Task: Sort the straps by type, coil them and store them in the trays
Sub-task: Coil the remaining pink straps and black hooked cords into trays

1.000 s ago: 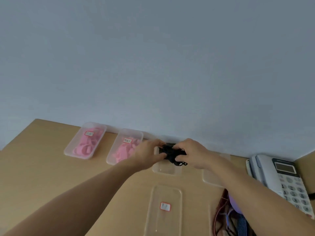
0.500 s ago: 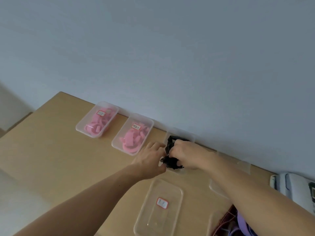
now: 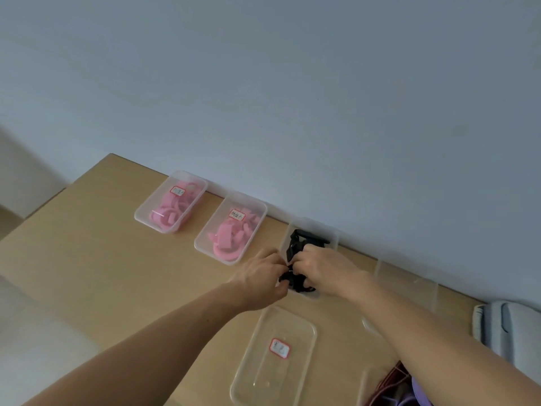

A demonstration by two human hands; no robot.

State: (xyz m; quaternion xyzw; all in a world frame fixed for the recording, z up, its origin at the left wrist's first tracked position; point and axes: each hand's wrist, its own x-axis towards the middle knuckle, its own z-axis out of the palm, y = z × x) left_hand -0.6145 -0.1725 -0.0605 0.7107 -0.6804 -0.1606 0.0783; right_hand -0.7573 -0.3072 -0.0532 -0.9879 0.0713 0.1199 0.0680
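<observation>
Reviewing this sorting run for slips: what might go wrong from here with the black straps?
1. The left hand and right hand pinch the black straps at the clear tray's near rim; released there, the bundle may uncoil or spill onto the table.
2. The right forearm passes over the empty tray and might nudge it.

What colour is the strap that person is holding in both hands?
Black. The strap shows best in the head view, between the left hand and right hand.

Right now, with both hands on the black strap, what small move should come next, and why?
Probably press the black strap down into the clear tray and release it: the left hand and right hand pinch it over the tray's near end, and other black straps lie inside.
</observation>
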